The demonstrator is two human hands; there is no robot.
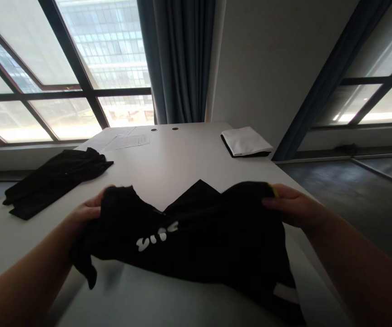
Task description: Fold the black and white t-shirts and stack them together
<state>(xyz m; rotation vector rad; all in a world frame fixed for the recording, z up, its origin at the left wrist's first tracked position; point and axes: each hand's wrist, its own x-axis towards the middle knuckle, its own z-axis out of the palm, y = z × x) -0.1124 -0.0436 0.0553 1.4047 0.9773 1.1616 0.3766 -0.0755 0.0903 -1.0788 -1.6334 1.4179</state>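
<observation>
- Our left hand [87, 211] pinches one end of a black garment [196, 240] with white lettering.
- Our right hand [293, 204] grips its other end, stretching it between both hands.
- Beyond that grip, folded white cloth [246, 141] lies on the table [178, 165].

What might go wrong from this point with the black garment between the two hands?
The black garment sags between the left hand and right hand, so it could crease if lowered like this. Its dangling lower right corner might fold under itself on the white table.
</observation>
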